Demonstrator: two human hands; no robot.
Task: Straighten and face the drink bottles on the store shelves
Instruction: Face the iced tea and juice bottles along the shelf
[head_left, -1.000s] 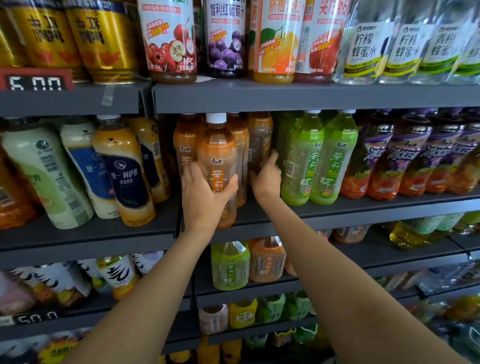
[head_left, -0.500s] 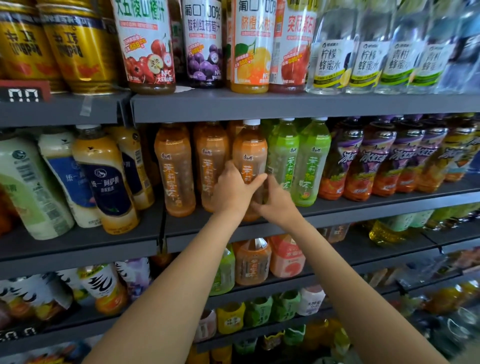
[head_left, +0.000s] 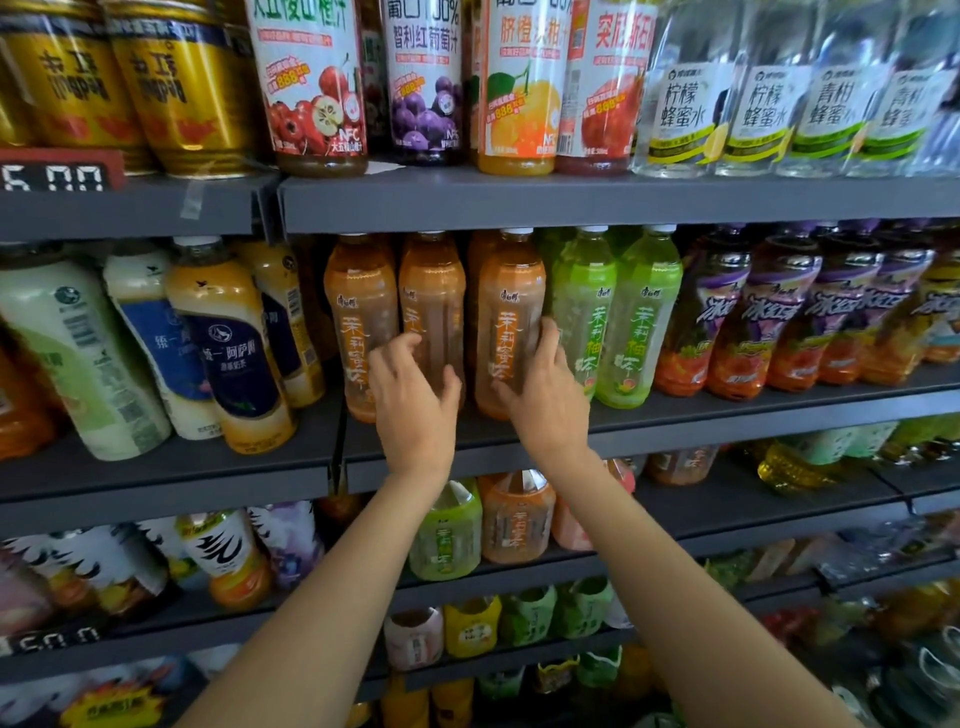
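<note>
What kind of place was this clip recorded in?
Most likely a convenience store or supermarket drinks aisle: tiered grey shelves carry rows of bottled drinks such as orange tea bottles, and a red price tag sits on the shelf edge.

A red price tag (head_left: 61, 169) reading 5.00 is fixed to the upper shelf edge. Clear tape (head_left: 191, 203) is stuck just beside it.

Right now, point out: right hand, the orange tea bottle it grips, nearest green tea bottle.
right hand (head_left: 545, 410), head view, back of the hand.
orange tea bottle (head_left: 506, 312), head view, upper label.
green tea bottle (head_left: 587, 306), head view, label front.
</note>
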